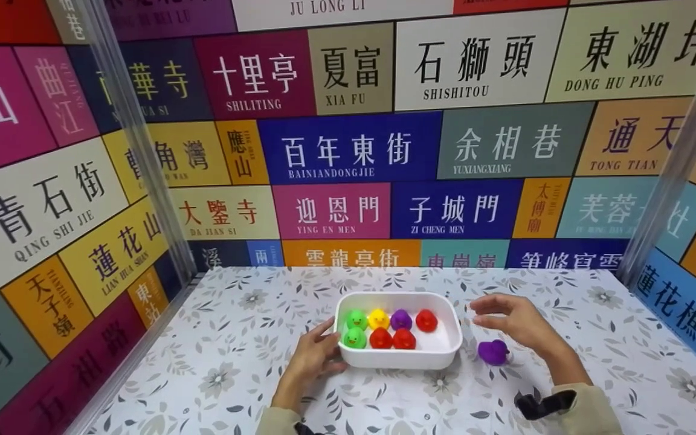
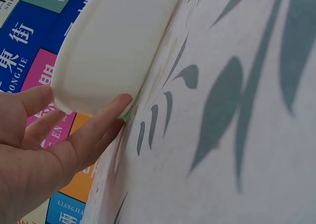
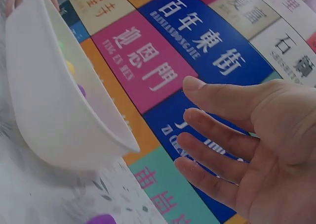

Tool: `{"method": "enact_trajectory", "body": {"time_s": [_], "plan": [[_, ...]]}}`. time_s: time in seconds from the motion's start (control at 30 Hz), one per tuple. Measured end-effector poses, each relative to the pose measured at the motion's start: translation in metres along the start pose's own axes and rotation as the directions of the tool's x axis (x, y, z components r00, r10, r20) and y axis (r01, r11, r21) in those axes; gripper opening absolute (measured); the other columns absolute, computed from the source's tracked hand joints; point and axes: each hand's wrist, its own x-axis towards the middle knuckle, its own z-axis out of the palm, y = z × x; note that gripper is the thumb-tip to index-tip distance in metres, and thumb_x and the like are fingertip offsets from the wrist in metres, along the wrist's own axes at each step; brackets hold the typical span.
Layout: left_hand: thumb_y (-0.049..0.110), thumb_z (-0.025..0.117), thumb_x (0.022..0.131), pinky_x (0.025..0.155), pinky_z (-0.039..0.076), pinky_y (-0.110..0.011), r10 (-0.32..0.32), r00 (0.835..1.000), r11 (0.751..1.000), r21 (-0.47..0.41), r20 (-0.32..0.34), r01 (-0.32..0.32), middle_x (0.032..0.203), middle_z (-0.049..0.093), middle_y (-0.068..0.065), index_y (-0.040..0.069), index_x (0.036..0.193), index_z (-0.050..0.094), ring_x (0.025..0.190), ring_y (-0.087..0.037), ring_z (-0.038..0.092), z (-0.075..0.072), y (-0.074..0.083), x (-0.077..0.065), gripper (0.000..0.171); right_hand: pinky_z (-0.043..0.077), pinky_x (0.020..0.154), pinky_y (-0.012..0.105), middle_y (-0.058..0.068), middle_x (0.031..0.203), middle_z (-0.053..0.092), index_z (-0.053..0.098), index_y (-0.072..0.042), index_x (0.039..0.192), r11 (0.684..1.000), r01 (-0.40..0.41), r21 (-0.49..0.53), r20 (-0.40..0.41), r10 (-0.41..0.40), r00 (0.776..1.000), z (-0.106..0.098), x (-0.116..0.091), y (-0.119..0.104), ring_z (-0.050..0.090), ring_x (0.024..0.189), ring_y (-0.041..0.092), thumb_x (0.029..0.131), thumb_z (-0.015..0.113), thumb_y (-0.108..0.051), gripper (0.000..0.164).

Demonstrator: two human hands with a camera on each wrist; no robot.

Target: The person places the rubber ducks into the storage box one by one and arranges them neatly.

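A white plastic box [image 1: 399,360] holds several small toy ducks: two green ducks [image 1: 356,329], one yellow duck [image 1: 378,318], one purple duck [image 1: 401,320] and three red ducks [image 1: 426,321]. My left hand [image 1: 315,355] rests at the box's left end, with fairly straight fingers against its wall [image 2: 113,46]. To the right of the box, my right hand [image 1: 508,317] hovers with loosely bent fingers and nothing in them. Another purple duck [image 1: 493,352] lies on the tablecloth just below that hand; only its top shows at the bottom of the right wrist view.
A white tablecloth [image 1: 251,338] with grey leaves and flowers covers the table. Behind and beside it stand panels [image 1: 348,148] of coloured signs with Chinese characters. Clear corner strips [image 1: 154,151] run up at the left and right.
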Motion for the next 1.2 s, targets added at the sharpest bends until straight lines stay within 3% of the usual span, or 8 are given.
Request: {"method": "enact_trajectory", "body": {"time_s": [0.23,0.37,0.5,0.77,0.87,0.97,1.07,1.2], "plan": [[0.023,0.056,0.102,0.079,0.064,-0.042,-0.012,1.0,1.0,0.002,-0.011,0.012,0.14,0.055,-0.027,0.014,0.157,0.033,0.101,-0.025,0.07,0.0,0.001,0.0,0.06,0.05,0.105,0.057,0.018,0.134,0.065,0.065,-0.006,0.128,1.0,0.03,0.006,0.01,-0.03,1.0,-0.017,-0.005,0.026,0.057,0.129,0.038,0.091,0.073,-0.034,0.047],[0.022,0.055,0.103,0.081,0.064,-0.043,-0.016,1.0,1.0,-0.007,-0.011,0.016,0.141,0.053,-0.028,0.014,0.157,0.033,0.106,-0.028,0.069,0.001,0.001,0.0,0.059,0.055,0.101,0.045,0.021,0.135,0.063,0.064,-0.006,0.13,0.999,0.039,0.017,0.024,-0.039,0.999,-0.022,-0.005,0.042,0.065,0.116,0.02,0.095,0.068,-0.033,0.044],[0.022,0.053,0.104,0.081,0.064,-0.043,-0.023,1.0,1.0,-0.008,-0.009,0.023,0.143,0.052,-0.028,0.014,0.157,0.032,0.108,-0.028,0.069,0.001,0.0,0.0,0.058,0.056,0.095,0.027,0.025,0.137,0.059,0.062,-0.004,0.132,0.999,0.024,0.028,0.069,-0.026,0.997,-0.024,-0.004,0.061,0.063,0.104,-0.002,0.098,0.064,-0.033,0.045],[0.022,0.054,0.103,0.079,0.064,-0.04,-0.022,1.0,1.0,-0.008,-0.007,0.022,0.141,0.053,-0.027,0.014,0.157,0.033,0.105,-0.025,0.069,0.0,-0.001,0.001,0.058,0.051,0.089,0.017,0.03,0.141,0.055,0.057,0.0,0.137,0.997,0.016,0.073,0.154,-0.027,0.988,-0.025,-0.006,0.085,0.058,0.105,-0.012,0.1,0.062,-0.029,0.048],[0.022,0.054,0.103,0.077,0.065,-0.039,-0.026,1.0,1.0,-0.004,-0.01,0.026,0.139,0.054,-0.027,0.014,0.157,0.033,0.103,-0.024,0.069,-0.001,-0.001,0.002,0.059,0.05,0.092,0.02,0.033,0.143,0.051,0.053,0.003,0.14,0.994,0.045,0.097,0.199,-0.063,0.978,-0.025,-0.006,0.089,0.058,0.11,-0.007,0.101,0.059,-0.025,0.048],[0.024,0.055,0.103,0.076,0.065,-0.039,-0.046,0.999,0.999,0.007,-0.022,0.046,0.138,0.055,-0.025,0.015,0.157,0.033,0.101,-0.022,0.069,-0.001,0.0,0.003,0.059,0.049,0.096,0.028,0.032,0.144,0.051,0.054,0.001,0.139,0.995,0.063,0.077,0.213,-0.078,0.974,-0.023,-0.006,0.093,0.06,0.122,0.017,0.102,0.058,-0.022,0.044],[0.025,0.056,0.103,0.077,0.064,-0.038,-0.066,0.997,0.998,0.018,-0.033,0.066,0.139,0.055,-0.023,0.017,0.157,0.034,0.101,-0.022,0.068,0.0,0.0,0.003,0.059,0.048,0.096,0.03,0.031,0.144,0.051,0.056,-0.001,0.138,0.996,0.071,0.048,0.219,-0.08,0.972,-0.022,-0.006,0.097,0.059,0.125,0.032,0.101,0.058,-0.023,0.043],[0.025,0.057,0.102,0.077,0.064,-0.038,-0.065,0.997,0.998,0.019,-0.035,0.066,0.139,0.055,-0.024,0.018,0.157,0.035,0.101,-0.022,0.068,0.001,0.0,0.002,0.059,0.052,0.099,0.034,0.028,0.142,0.055,0.058,-0.004,0.137,0.997,0.076,-0.003,0.212,-0.073,0.975,-0.021,-0.006,0.099,0.062,0.121,0.026,0.099,0.061,-0.028,0.045]]}}
